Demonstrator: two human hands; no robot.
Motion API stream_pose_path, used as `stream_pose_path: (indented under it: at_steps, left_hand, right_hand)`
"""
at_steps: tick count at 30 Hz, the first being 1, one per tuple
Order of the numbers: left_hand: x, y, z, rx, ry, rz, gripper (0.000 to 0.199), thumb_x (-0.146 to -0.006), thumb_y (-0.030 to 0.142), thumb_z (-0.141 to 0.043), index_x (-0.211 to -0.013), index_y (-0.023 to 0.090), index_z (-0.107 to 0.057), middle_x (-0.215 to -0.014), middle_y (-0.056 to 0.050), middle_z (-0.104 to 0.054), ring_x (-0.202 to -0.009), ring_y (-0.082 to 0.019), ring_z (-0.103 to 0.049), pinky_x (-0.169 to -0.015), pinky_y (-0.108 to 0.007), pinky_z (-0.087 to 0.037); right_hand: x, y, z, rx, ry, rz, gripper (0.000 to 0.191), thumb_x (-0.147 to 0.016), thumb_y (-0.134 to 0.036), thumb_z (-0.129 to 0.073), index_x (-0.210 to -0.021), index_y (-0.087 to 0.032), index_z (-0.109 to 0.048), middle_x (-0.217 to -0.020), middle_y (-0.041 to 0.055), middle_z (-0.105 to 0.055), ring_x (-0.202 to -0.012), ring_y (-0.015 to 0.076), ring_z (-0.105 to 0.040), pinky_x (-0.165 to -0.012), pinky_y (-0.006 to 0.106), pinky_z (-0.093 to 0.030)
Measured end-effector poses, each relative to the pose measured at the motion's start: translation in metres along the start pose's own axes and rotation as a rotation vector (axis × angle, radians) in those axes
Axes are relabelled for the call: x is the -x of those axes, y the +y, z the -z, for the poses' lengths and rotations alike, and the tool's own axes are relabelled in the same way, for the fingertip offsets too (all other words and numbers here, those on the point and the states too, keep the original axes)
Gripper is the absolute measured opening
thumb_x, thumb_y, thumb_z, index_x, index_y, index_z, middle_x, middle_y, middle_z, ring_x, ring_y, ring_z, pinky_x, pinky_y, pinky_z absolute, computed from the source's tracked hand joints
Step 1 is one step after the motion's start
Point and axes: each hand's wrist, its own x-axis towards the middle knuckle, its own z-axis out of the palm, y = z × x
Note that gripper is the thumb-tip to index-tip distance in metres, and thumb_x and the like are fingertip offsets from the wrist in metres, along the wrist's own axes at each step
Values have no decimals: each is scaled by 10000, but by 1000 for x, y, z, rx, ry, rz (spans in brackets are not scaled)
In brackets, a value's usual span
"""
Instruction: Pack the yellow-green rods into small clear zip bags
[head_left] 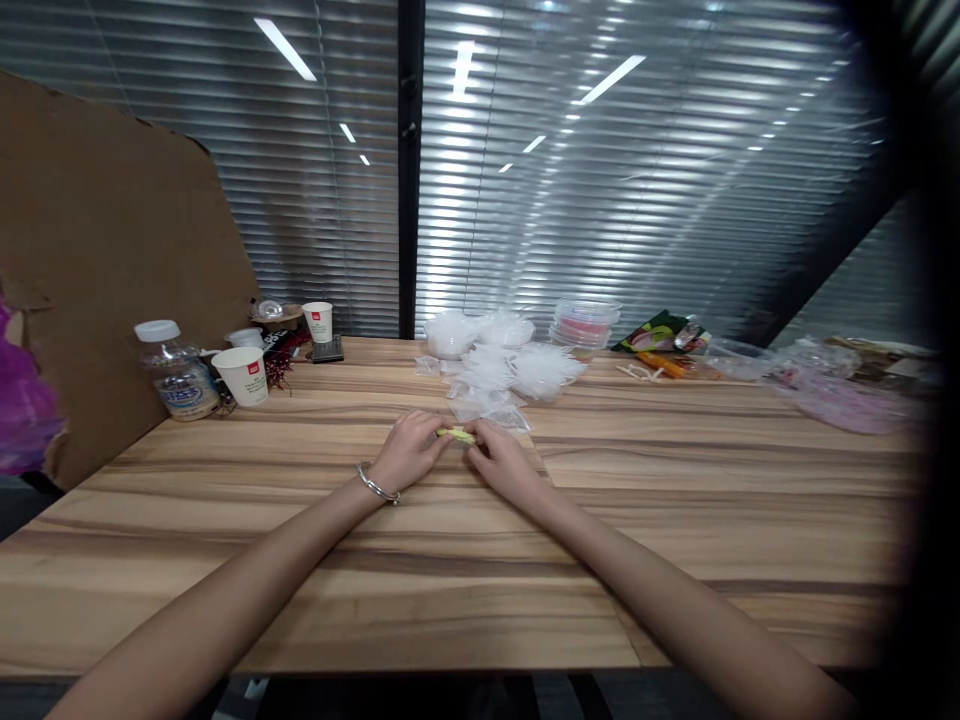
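Observation:
Both my hands meet over the middle of the wooden table (375, 610). Between them is a small yellow-green piece (457, 435), too small for me to tell its kind. My left hand (410, 447), with a silver bracelet (377, 485) at the wrist, pinches its left end. The fingers of my right hand (504, 460) close on its right end. Just beyond my fingers lies a heap of small clear plastic bags (487, 375), the nearest of them almost at my fingertips.
Paper cups (244, 378) and a white-capped plastic jar (180, 375) stand at the left beside a cardboard sheet (112, 220). Round clear containers (581, 325) are stacked at the back. Orange-handled items (664, 365) and pink plastic (847, 400) lie to the right.

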Motion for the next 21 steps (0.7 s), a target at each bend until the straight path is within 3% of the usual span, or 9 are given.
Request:
stream_pose_path:
  at_steps: [21]
  left_hand:
    - [-1,3,0,-93,-62,-17,300,-899,388,-396,-885,192,-623,-941,-48,-609,-949,-158,-534,-850,-295,-419]
  right_hand:
    - [-1,-3,0,22,-54,-65,192,-830,-116,-369,-886,-150,-550,-851,66,-585,-811,152,-510,-736,232,-378]
